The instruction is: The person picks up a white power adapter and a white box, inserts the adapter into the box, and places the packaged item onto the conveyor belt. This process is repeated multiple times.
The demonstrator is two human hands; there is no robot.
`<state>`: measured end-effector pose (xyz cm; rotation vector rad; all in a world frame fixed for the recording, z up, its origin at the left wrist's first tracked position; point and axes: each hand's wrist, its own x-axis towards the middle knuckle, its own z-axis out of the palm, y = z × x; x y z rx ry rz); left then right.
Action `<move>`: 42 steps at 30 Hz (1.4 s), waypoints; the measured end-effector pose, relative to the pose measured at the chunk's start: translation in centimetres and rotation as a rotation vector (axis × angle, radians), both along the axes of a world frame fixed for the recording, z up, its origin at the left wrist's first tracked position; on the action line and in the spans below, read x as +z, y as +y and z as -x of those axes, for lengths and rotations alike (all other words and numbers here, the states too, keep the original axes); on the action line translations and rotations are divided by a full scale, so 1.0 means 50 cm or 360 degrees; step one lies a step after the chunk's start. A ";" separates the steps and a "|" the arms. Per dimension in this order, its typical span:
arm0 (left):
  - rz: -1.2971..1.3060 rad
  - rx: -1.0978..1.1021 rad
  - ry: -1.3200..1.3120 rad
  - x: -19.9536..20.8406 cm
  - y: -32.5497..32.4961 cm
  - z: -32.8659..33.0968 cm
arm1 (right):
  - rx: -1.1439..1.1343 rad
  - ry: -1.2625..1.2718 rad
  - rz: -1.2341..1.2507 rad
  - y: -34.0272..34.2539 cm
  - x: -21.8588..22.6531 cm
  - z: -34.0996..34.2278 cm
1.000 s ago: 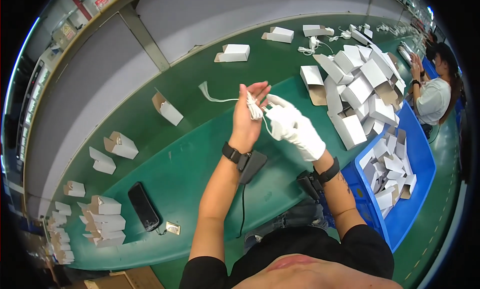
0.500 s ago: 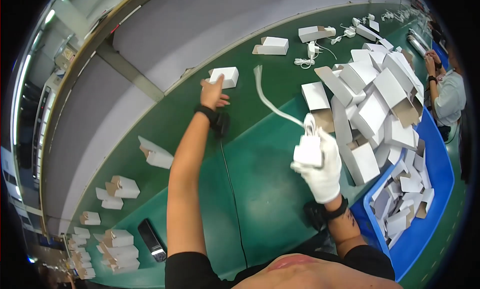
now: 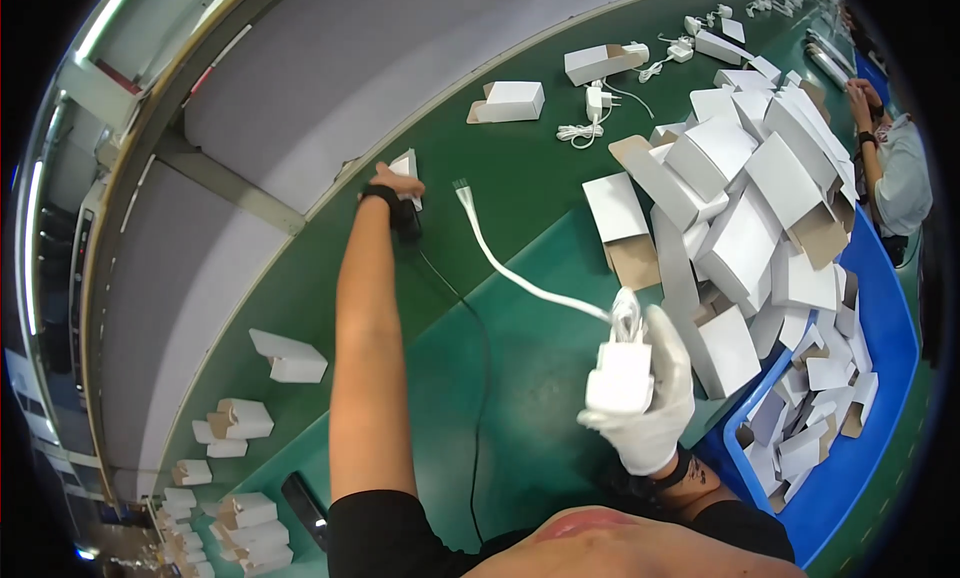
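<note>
A: Item one, right hand (image 3: 652, 403)?
B: I log it gloved, fingers wrapped round a white charger block (image 3: 620, 376); its cable (image 3: 520, 278) trails out over the belt, probably lifted clear for coiling.
A: Left hand (image 3: 400, 193)?
B: Stretched far out, touching a small white carton (image 3: 405, 165) at the belt edge; grip I cannot tell.
A: Surface?
B: Green conveyor belt (image 3: 520, 178), heap of folded white cartons (image 3: 750, 208), blue bin (image 3: 880, 348), grey wall panel behind.

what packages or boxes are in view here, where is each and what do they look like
small white box: far belt edge, at the left hand, flap open
white box: far on belt, open end
heap of white cartons: right, flaps brown inside
blue bin: right edge, more cartons
white boxes: lower left
white adapter: in gloved right hand
</note>
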<state>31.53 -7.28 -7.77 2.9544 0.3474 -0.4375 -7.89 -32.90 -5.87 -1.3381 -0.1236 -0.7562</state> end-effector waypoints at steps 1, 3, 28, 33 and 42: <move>-0.0073 0.0085 -0.0289 -0.046 0.024 0.017 | -0.0077 0.0088 -0.0077 0.005 0.008 0.013; -0.0159 0.0164 -0.0588 -0.072 0.055 0.072 | 0.0062 0.0056 -0.0167 -0.006 0.007 0.007; 0.1161 -0.1306 -0.0388 0.050 -0.080 0.802 | 0.0866 -0.0036 0.2416 0.006 0.071 0.029; 0.1301 -0.1253 -0.0533 -0.025 -0.072 0.802 | 0.0745 0.0162 0.2870 0.046 0.058 0.043; 0.1840 -0.1093 -0.0561 -0.036 -0.071 0.774 | 0.0929 0.0378 0.2791 0.112 0.092 0.007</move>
